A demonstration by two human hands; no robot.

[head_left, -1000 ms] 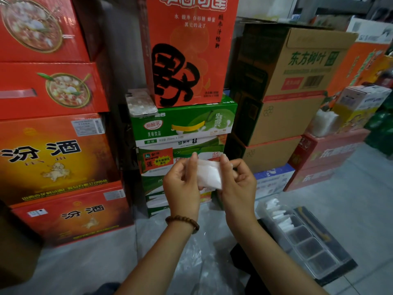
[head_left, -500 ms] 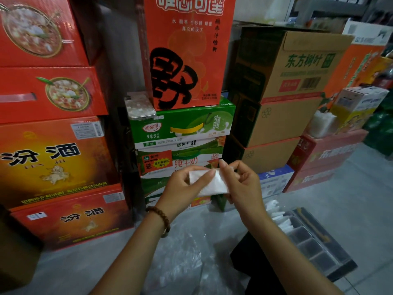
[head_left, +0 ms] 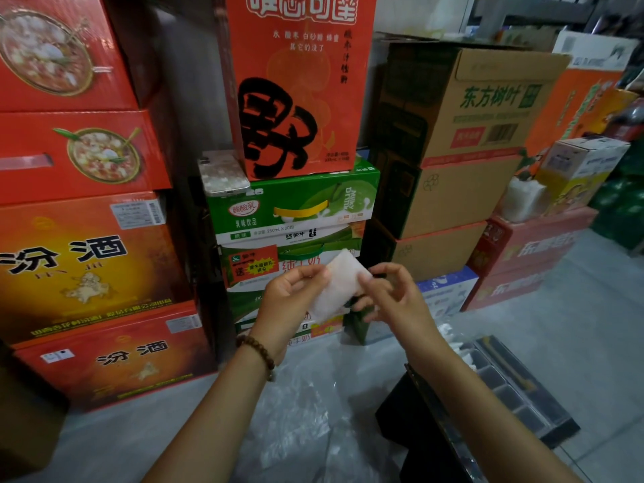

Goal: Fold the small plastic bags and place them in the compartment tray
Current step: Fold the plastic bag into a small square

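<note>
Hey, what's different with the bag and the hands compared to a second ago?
The left hand has rolled at the wrist, tipping the small plastic bag from upright to a slant. The right hand still pinches its edge. The compartment tray is unchanged.

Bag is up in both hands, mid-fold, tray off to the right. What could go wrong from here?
1. The small translucent white plastic bag is pinched in mid-air only by fingertips of the left hand and right hand; it may slip or unfold.
2. The clear compartment tray lies low to the right, apart from the hands; the placement may miss an empty compartment.
3. If dropped, it may blend into the clear plastic sheet below.
</note>
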